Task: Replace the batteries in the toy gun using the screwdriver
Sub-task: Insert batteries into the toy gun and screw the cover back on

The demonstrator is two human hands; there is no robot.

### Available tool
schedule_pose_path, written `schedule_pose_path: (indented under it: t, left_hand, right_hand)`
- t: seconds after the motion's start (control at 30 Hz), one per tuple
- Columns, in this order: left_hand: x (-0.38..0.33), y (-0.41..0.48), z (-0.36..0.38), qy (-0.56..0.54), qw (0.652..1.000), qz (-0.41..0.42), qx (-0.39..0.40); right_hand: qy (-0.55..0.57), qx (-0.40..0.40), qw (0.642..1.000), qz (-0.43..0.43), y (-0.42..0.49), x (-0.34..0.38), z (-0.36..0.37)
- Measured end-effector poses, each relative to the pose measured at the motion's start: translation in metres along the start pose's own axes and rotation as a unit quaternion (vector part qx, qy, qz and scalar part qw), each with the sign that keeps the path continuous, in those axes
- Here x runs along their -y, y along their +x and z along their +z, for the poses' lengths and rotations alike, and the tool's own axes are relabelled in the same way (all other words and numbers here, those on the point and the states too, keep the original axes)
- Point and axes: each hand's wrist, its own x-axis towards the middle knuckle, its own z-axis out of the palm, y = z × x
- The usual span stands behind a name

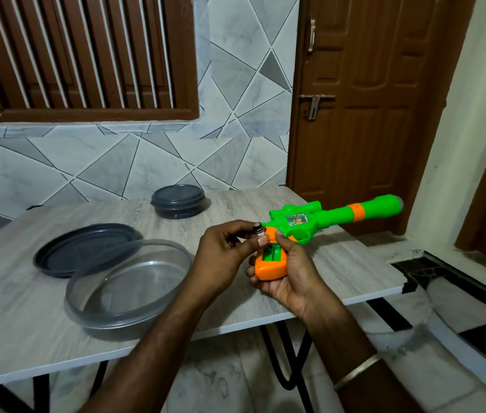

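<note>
Nearest, the right hand (289,281) wraps the orange grip (268,268) of the toy gun (304,222), held over the worktop (57,323) with its battery compartment (271,255) open and facing up. Just beyond, the left hand (224,251) pinches a small battery (259,230) beside that opening. This looks like the battery swap itself; whether the cell is going in or coming out I cannot tell. Seating it would call for matching polarity, then closing the compartment; no screwdriver is in view

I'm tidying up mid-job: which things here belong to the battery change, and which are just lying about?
For the job: toy gun, held by the right hand; battery, pinched by the left hand; open battery compartment.
Lying about: clear container, loose dark lid, closed dark container.
</note>
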Motion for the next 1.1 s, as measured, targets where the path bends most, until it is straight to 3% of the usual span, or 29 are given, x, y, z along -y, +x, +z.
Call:
schedule_pose_path:
  t: [0.33,0.53,0.9,1.1]
  left_hand:
    - [0.003,-0.012,0.005,0.153,0.982,0.113,-0.022]
    - [0.002,-0.019,0.002,0.259,0.947,0.188,-0.004]
    - [-0.011,-0.009,-0.006,0.313,0.911,0.246,0.105]
    - [-0.011,-0.007,-0.006,0.308,0.915,0.224,0.133]
  right_hand:
    - [0.006,-0.003,1.0,-0.001,0.005,-0.002,-0.004]
    - [0.004,-0.024,1.0,-0.01,0.004,0.0,-0.006]
    - [-0.028,-0.024,0.999,0.0,-0.001,0.003,-0.004]
    - [-0.042,-0.015,0.999,0.003,-0.002,0.0,-0.008]
